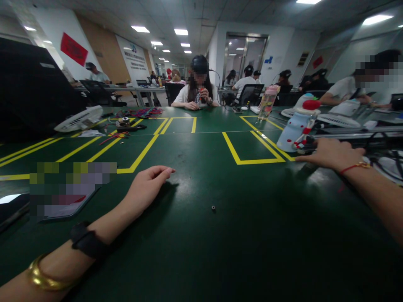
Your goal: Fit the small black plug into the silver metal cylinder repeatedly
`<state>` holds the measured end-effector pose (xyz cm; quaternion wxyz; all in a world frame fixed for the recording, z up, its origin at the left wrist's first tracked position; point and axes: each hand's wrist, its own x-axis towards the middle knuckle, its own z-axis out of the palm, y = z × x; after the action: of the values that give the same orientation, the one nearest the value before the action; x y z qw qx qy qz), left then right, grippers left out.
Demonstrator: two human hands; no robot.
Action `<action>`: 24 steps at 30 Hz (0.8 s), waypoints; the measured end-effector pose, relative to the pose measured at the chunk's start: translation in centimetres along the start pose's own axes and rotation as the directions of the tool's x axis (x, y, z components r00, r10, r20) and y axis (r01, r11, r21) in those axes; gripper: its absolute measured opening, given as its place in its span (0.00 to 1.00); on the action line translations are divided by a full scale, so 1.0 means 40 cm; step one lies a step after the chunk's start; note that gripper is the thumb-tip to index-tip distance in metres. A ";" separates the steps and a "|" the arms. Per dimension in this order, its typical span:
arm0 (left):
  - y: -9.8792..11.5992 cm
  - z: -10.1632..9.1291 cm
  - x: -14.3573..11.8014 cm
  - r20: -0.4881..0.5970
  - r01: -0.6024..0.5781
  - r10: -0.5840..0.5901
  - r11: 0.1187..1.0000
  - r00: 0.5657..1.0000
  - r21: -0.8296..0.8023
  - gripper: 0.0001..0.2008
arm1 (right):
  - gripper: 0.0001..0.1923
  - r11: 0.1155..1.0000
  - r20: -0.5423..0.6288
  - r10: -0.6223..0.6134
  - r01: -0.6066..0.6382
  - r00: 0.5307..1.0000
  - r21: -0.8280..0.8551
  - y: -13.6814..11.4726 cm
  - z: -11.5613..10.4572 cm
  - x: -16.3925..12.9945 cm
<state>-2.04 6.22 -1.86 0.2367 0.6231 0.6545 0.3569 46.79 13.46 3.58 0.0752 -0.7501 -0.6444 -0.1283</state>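
Observation:
My left hand is over the green tabletop, left of the middle. Its thumb lies against the curled index finger, and no object shows between them. To the right of it a small metal ring-like piece with a dark centre sits alone on the table. My right hand is at the right side with its thumb stretched out to the left. Its other fingers point away and are partly hidden behind the knuckles. Just beyond it stands a light blue bottle with a red top, close to the thumb.
A blurred flat item lies at left. Beyond are a white fan, coloured wires and a small device. A pink-lidded bottle and metal rails are at right. Opposite sits a person. Yellow tape marks the table.

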 end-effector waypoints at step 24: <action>0.013 -0.001 -0.005 0.023 -0.012 0.012 1.000 1.000 0.006 0.21 | 0.17 0.994 0.074 0.004 0.004 0.997 -0.113 -0.040 -0.084 0.042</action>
<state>-1.73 6.00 -1.47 0.2403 0.6317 0.6491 0.3490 45.11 14.36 7.19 0.0088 -0.7574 -0.6384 -0.1367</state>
